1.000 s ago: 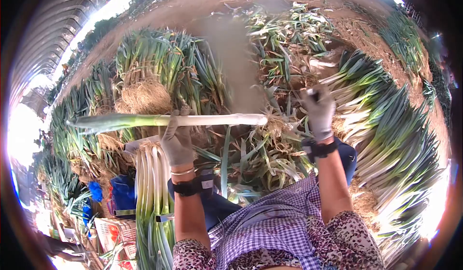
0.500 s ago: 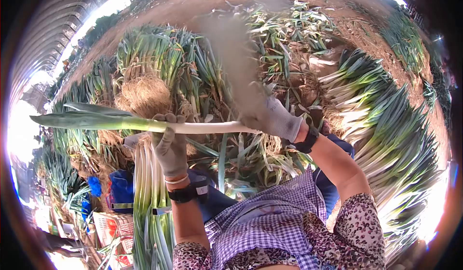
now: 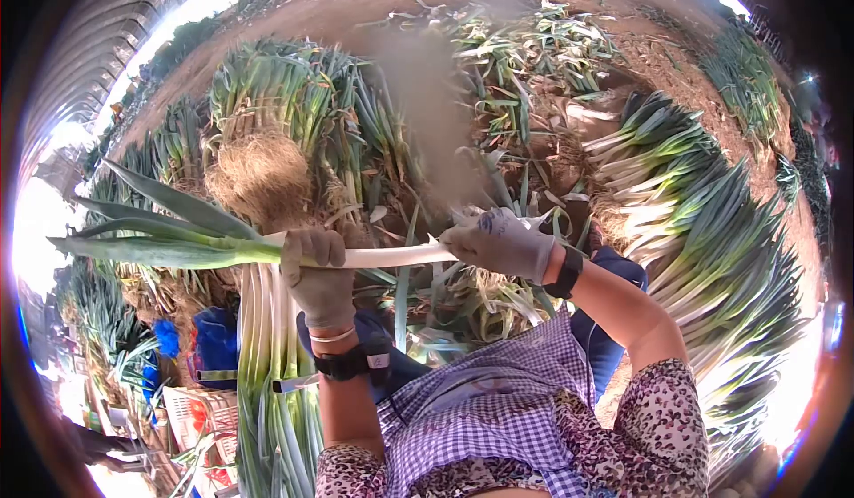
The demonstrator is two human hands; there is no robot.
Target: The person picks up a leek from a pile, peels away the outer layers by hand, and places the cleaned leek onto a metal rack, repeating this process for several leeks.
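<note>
I hold one long leek (image 3: 391,255) level in front of me, its green leaves fanning out to the left. My gloved left hand (image 3: 318,275) grips the white stalk near the leaves. My gloved right hand (image 3: 500,243) closes over the root end of the same stalk. Below my left hand lies a tidy bundle of cleaned leeks (image 3: 271,382), white stalks pointing away from me. Leaf trimmings (image 3: 463,298) lie under the held leek.
Piles of uncleaned leeks with hairy roots (image 3: 267,173) stand at the back left. Stacked leeks (image 3: 712,231) fill the right side. Bare soil (image 3: 427,17) lies beyond. A white crate (image 3: 200,413) and blue cloth (image 3: 213,351) sit at lower left.
My right hand came in from the right and closed over the leek's root end. The leek shifted left and slightly lower, its leaves now spread wider.
</note>
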